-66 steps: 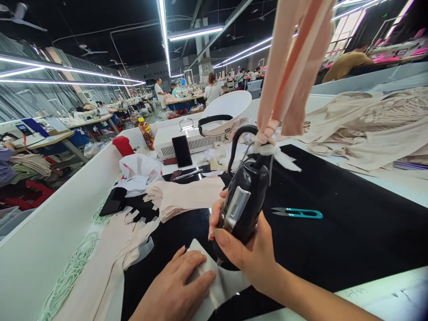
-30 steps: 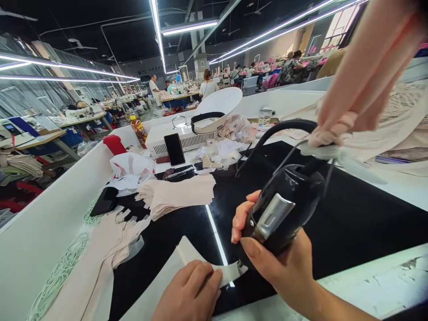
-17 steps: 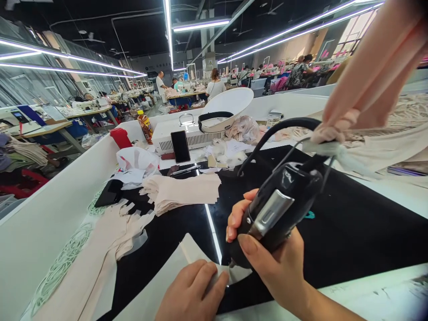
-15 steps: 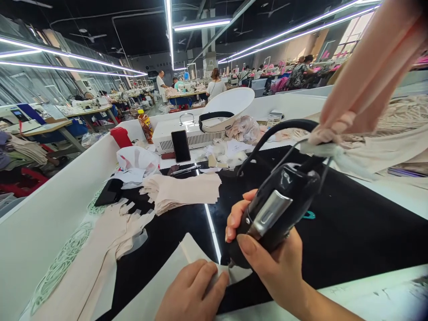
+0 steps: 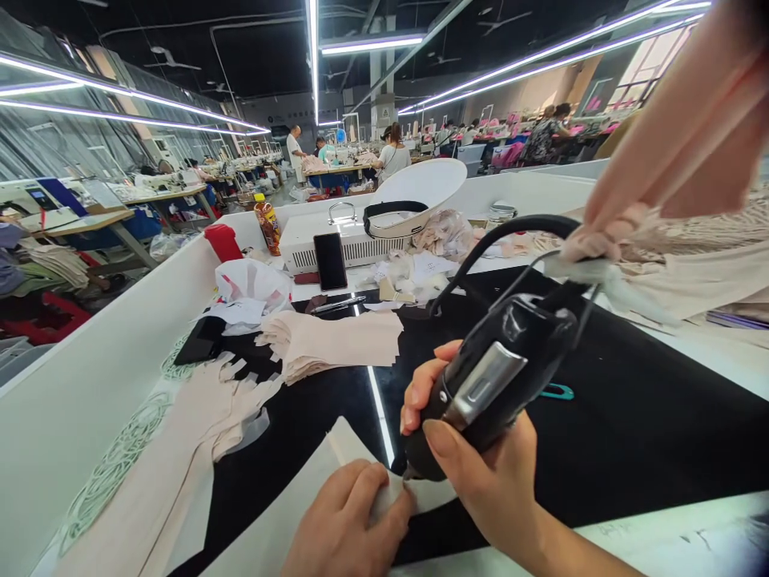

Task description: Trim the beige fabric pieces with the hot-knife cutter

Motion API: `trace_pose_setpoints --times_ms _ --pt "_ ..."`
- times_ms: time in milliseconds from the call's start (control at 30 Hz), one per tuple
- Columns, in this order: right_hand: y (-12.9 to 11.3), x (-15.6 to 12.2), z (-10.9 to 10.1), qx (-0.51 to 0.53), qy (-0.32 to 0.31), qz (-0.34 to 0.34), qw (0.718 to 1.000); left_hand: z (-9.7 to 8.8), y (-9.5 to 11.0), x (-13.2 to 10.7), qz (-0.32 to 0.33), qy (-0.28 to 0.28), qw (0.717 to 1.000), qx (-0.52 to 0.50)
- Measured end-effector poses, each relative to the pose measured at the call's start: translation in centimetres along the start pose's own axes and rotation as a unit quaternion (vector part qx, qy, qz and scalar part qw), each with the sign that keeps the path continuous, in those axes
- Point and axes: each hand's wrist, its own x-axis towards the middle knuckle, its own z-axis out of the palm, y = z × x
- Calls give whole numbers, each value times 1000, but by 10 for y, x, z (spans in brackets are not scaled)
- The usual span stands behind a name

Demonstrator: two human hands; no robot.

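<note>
My right hand (image 5: 481,473) is wrapped round a black handheld power tool (image 5: 493,377) with a silver lever or plate on its side. The tool tilts down to the left, and its small metal tip (image 5: 409,473) meets a pale fabric piece (image 5: 336,461) on the black tabletop. My left hand (image 5: 352,517) presses that piece down just left of the tip, its thumb and fingers slightly apart. What lies under the palm is hidden. A black cord (image 5: 481,248) loops off the tool's top, where a knotted pink cloth strip (image 5: 666,152) hangs from above.
A stack of pale cut pieces (image 5: 336,340) lies beyond my hands. Long strips (image 5: 162,465) and green cord coils (image 5: 120,457) line the left side. Behind stand a phone (image 5: 330,261), a white vented box (image 5: 306,240) and a bottle (image 5: 267,224). A teal clip (image 5: 558,391) lies right.
The tool in my right hand has shifted slightly left, its tip closer to my left thumb. The camera view has turned a little. My left hand still presses the fabric.
</note>
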Motion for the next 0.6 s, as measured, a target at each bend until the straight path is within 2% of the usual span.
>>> trace_pose_setpoints --times_ms 200,400,600 --pt "5 0 1 -33 -3 9 999 3 0 -5 -13 -37 999 5" --pt "9 0 3 1 -8 -2 1000 3 3 -1 -30 -21 999 2" --pt "12 1 6 -52 1 8 999 11 2 -5 -29 -4 1000 4"
